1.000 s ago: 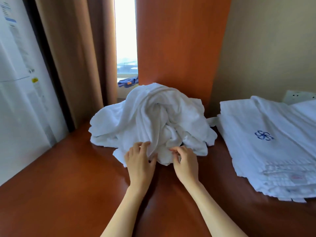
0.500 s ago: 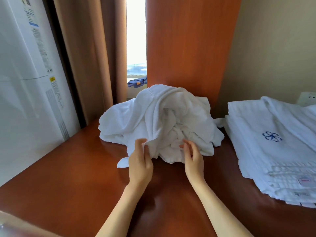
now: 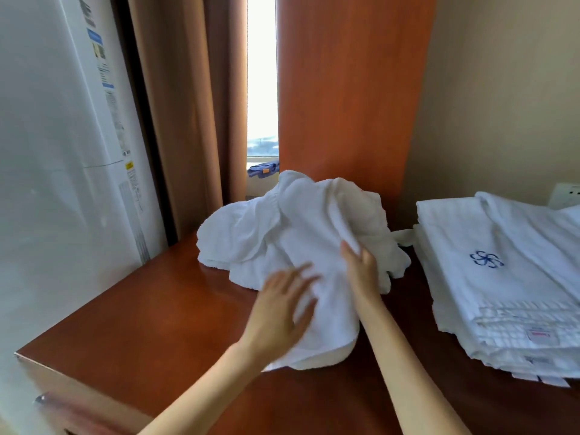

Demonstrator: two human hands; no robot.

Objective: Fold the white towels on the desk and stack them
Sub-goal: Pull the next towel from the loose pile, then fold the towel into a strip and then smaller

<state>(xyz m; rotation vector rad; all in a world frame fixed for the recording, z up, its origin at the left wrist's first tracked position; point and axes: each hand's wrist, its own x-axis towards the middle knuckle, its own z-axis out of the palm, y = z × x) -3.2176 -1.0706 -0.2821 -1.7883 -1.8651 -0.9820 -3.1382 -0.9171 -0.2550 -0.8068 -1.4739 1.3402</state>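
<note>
A crumpled pile of white towels (image 3: 251, 237) lies at the back middle of the brown desk (image 3: 150, 328). One white towel (image 3: 332, 321) is drawn out of the pile toward the front of the desk. My left hand (image 3: 279, 312) is blurred, its fingers spread flat on this towel's left side. At the towel's upper part, my right hand (image 3: 361, 271) pinches a raised fold between thumb and fingers. On the right of the desk lies a stack of folded white towels (image 3: 514, 293), the top one bearing a blue emblem (image 3: 486, 259).
A tall white appliance (image 3: 62, 183) stands against the desk's left edge. Brown curtains (image 3: 182, 120) and a wood panel (image 3: 345, 89) rise behind the pile. A wall socket (image 3: 565, 196) is behind the folded stack. A blue object (image 3: 262, 169) lies on the windowsill.
One towel has been pulled out of the pile toward the front of the desk. My left hand let go of its edge and now sweeps flat over it. My right hand moved up.
</note>
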